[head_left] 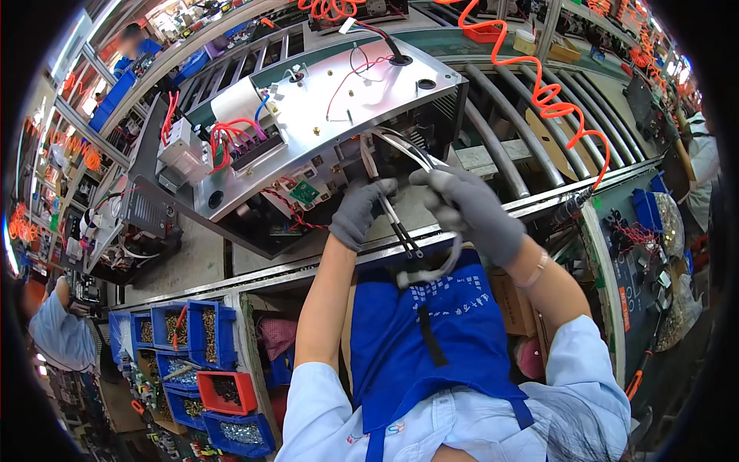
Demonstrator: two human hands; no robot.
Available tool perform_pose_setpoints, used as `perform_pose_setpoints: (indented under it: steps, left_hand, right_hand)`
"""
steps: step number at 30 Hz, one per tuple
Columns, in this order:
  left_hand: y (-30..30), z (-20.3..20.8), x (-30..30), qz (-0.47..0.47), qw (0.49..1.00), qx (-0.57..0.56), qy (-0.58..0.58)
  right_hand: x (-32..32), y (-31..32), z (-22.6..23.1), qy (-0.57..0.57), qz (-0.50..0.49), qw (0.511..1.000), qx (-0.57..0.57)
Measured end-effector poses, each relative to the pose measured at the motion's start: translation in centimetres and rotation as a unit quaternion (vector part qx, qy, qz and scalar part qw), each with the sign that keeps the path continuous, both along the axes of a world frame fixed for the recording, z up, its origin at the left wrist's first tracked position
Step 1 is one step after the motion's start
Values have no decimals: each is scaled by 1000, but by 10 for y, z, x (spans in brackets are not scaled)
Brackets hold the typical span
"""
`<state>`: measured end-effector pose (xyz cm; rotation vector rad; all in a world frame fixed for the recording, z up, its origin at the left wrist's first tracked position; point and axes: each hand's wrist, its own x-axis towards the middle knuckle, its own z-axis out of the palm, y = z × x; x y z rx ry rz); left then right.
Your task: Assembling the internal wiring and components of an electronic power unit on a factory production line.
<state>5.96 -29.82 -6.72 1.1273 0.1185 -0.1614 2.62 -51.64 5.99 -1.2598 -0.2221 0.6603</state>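
Note:
A metal equipment chassis [326, 86] with a dark frame lies on the line before me, its inside facing me. White cables [397, 141] come out of its lower opening toward my hands. My left hand [359, 211], in a grey glove, is closed round a pair of cables with black sleeves; their ring terminals [414, 253] hang below it. My gloved right hand [481, 215] is closed on the other white cables, its fingers slightly blurred. Below it hangs a curved grey lead with a pale connector [413, 278]. A green circuit board [303, 192] sits inside the chassis, left of my left hand.
Metal conveyor rollers [504, 146] run behind and right of the chassis. An orange coiled hose [548, 96] hangs at the right. Blue bins [218, 304] and a red bin [248, 379] with small hardware stand at lower left. Another person's sleeve [58, 331] shows at far left.

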Motion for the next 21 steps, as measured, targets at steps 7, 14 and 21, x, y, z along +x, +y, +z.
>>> perform_pose_setpoints:
  steps: [7, 14, 21]
  left_hand:
    - [-38, 27, 5, -12, 920, -392, 8]
    - [-59, 51, 3, 52, 813, -574, -82]
    - [-50, 59, 26, 148, 919, -361, 60]
  right_hand:
    - [13, -57, 59, -79, 42, 996, -9]
    - [19, -64, 72, -82, 31, 996, -34]
    - [-3, -49, 83, -157, 84, 949, -259]
